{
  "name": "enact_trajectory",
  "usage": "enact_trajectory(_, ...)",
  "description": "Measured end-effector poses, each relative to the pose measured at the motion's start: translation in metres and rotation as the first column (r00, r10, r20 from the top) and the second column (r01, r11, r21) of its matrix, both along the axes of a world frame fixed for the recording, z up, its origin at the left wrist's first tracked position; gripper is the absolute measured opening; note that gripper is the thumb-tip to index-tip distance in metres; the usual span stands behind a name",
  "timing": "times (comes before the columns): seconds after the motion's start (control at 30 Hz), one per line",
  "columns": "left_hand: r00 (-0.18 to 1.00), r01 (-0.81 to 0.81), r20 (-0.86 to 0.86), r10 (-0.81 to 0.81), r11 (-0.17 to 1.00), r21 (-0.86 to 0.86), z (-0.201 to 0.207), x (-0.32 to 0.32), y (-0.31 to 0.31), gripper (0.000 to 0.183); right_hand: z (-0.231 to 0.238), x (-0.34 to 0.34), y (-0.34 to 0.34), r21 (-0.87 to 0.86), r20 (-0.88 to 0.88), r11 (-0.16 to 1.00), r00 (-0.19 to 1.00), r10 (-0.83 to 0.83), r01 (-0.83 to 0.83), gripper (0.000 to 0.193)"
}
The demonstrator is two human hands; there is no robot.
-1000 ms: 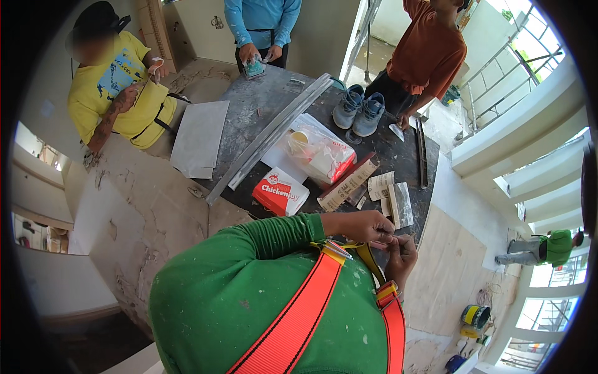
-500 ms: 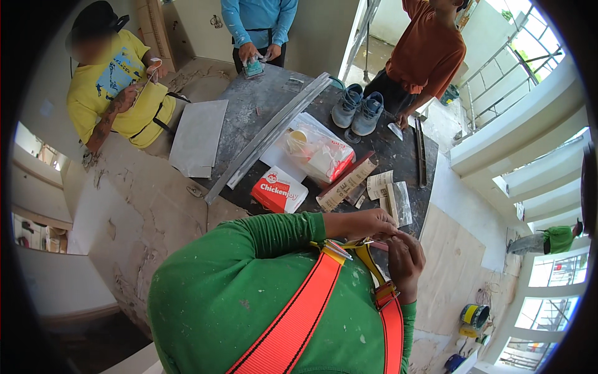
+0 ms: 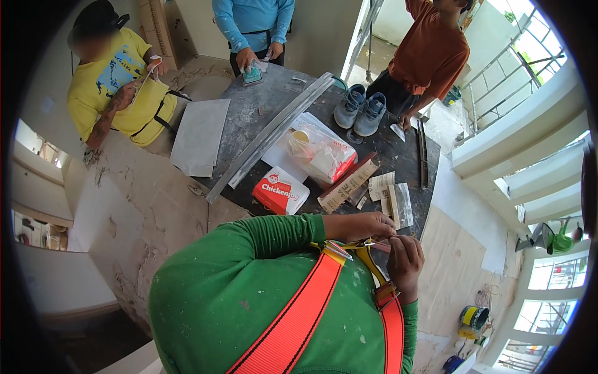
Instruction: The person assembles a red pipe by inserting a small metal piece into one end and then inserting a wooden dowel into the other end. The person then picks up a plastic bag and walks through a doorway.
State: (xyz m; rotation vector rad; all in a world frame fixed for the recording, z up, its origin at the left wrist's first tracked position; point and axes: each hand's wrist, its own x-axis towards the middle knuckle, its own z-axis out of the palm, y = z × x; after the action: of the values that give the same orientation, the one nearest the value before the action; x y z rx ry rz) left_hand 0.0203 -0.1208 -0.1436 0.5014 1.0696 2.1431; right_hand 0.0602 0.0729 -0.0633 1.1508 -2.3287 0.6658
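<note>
My left hand [image 3: 377,225] and my right hand [image 3: 406,257] meet in front of my chest, beyond the table's near edge, fingers pinched together. What they pinch is too small to make out. Just below them run the yellow and orange harness straps [image 3: 372,267] over my green sleeve and shirt, with a metal buckle [image 3: 384,293] on the right strap. A short reddish strip [image 3: 380,247] shows beside my right hand. Nearest on the dark table [image 3: 283,93] lie a folded sandpaper sheet [image 3: 349,186] and a clear-wrapped packet [image 3: 402,204].
A red and white food box [image 3: 280,190], a plastic bag with a cup [image 3: 317,153], long metal channels [image 3: 274,134] and grey shoes [image 3: 360,111] lie on the table. Three people stand around it; one holds a teal box [image 3: 251,73], another a putty knife [image 3: 397,131]. Buckets [image 3: 474,316] stand right.
My hands stay together with only slight finger movement. The blue-sleeved person's teal box has shifted down a little. A distant green-shirted person at right has bent over.
</note>
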Motion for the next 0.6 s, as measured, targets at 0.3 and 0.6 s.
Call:
enact_trajectory(0.3, 0.997, 0.041, 0.059, -0.04, 0.999, -0.015, 0.033, 0.009, -0.012, 0.026, -0.012, 0.002, 0.0, -0.029, -0.022, 0.999, 0.999, -0.038, 0.037, 0.03)
enact_trajectory(0.6, 0.997, -0.01, -0.071, 0.008, 1.0, -0.025, 0.011, 0.007, -0.008, 0.033, -0.015, 0.0, 0.002, -0.023, -0.027, 0.998, 0.998, -0.055, 0.054, 0.029)
